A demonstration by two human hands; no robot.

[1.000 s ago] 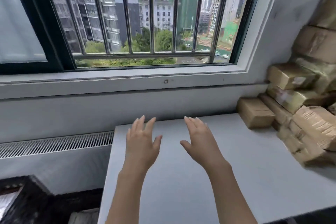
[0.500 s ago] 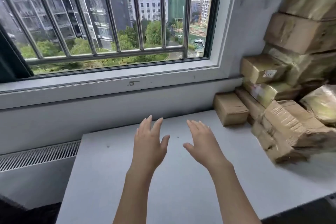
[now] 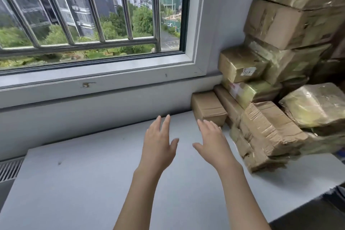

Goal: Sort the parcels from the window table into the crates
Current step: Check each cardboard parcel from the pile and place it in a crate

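Left hand [image 3: 158, 144] and right hand [image 3: 211, 142] empty, fingers extended, over grey counter [image 3: 74, 183], stacked parcels [image 3: 265, 129] at 2 o'clock

Barred window [image 3: 93, 15] above a white sill [image 3: 97, 80] (small mark on it); radiator grille [image 3: 9, 170] at lower left.

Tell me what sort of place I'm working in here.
Probably an upper-floor room used as a makeshift parcel store: taped cardboard parcels are heaped against the wall on a grey table below a barred window looking out over apartment blocks.
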